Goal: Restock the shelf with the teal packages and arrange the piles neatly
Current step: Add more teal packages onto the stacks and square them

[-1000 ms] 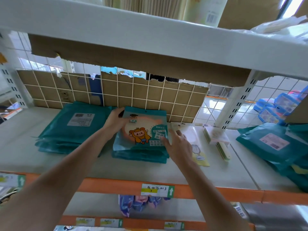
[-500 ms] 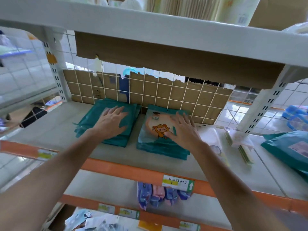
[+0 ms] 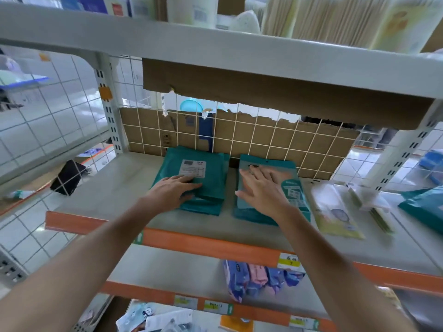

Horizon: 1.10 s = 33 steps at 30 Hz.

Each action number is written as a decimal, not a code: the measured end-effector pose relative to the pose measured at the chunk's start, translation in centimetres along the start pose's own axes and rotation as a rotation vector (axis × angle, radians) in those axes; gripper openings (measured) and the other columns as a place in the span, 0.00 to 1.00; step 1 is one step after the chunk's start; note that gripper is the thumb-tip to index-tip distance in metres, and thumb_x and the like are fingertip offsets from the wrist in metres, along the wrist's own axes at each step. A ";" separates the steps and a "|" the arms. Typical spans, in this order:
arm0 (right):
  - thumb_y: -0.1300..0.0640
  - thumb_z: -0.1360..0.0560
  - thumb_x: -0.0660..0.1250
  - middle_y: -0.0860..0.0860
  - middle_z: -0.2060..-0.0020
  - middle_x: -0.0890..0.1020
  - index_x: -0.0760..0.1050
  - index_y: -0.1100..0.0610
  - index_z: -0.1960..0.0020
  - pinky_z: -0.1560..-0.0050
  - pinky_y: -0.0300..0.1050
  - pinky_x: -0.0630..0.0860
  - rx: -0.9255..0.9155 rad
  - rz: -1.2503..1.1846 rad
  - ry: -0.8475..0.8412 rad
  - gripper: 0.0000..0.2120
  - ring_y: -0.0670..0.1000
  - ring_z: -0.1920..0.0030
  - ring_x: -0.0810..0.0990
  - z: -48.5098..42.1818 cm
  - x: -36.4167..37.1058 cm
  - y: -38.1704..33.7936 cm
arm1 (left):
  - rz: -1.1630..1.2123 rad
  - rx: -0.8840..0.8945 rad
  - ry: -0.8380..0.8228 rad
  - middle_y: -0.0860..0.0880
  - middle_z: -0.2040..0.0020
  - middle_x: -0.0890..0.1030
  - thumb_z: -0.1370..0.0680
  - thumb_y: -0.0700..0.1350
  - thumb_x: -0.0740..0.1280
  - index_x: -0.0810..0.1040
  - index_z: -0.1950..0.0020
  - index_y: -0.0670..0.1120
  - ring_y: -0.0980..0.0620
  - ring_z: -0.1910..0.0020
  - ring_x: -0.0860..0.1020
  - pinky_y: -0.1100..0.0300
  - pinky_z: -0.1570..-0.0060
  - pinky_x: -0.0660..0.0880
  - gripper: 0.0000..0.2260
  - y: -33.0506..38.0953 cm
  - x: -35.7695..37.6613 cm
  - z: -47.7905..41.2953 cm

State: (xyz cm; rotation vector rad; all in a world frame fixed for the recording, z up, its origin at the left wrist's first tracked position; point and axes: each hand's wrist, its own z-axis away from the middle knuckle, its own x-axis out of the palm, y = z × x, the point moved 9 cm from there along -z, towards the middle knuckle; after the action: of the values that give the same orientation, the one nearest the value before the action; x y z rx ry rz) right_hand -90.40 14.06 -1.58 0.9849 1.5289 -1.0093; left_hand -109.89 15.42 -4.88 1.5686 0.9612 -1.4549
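Now you press both hands flat, fingers spread, gripping nothing: your left hand [image 3: 175,190] on the labelled pile of teal plastic packages [image 3: 196,180], your right hand [image 3: 261,188] on the printed teal pile [image 3: 273,190], probably to square them. Two piles sit side by side near the grey shelf's [image 3: 115,188] back edge; another teal package [image 3: 422,207] lies far right.

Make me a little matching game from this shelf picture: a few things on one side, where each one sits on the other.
Things:
1. left hand
2. right hand
3. yellow packet
4. purple and pink packs

Places:
A. hanging under the orange shelf edge
B. flat on the labelled teal pile
C. right of both teal piles
D. flat on the printed-front pile

Pairs: 1-B, 2-D, 3-C, 4-A
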 end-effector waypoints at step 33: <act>0.63 0.28 0.70 0.44 0.55 0.81 0.76 0.52 0.49 0.48 0.47 0.79 -0.176 -1.044 -0.090 0.11 0.48 0.54 0.81 -1.5 -1.8 -6.3 | 0.049 -0.034 0.708 0.41 0.54 0.82 0.20 0.53 0.54 0.77 0.45 0.41 0.42 0.59 0.79 0.52 0.56 0.77 0.19 -1.8 -18.7 1.9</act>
State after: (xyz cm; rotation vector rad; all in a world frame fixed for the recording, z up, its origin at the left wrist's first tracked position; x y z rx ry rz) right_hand -96.46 13.31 1.18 -0.0634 2.0366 -1.5395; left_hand -113.46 14.03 13.56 2.1138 1.3108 -0.8325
